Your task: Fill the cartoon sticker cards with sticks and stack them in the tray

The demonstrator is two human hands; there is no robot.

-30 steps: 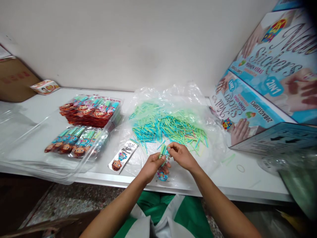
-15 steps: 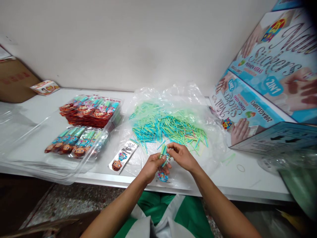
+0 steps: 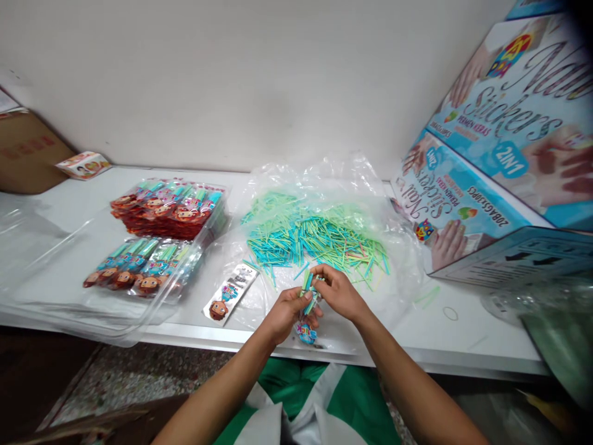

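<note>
My left hand (image 3: 286, 312) grips a small clear packet (image 3: 306, 330) with a printed cartoon at its bottom end, held upright over the table's front edge. Green and blue sticks (image 3: 306, 282) poke out of the packet's top. My right hand (image 3: 339, 290) pinches those sticks at the packet's mouth. Just behind both hands lies a heap of loose green and blue sticks (image 3: 315, 238) on a spread clear plastic bag (image 3: 333, 179).
A flat cartoon packet (image 3: 230, 292) lies left of my hands. Two rows of filled packets (image 3: 167, 207) sit on clear plastic at the left. Nail-sticker cartons (image 3: 491, 154) stand at the right. A small box (image 3: 83, 164) and a brown carton (image 3: 28, 148) are far left.
Both hands and the packet have hardly shifted; my right fingers have worked slightly at the sticks in the packet's mouth.
</note>
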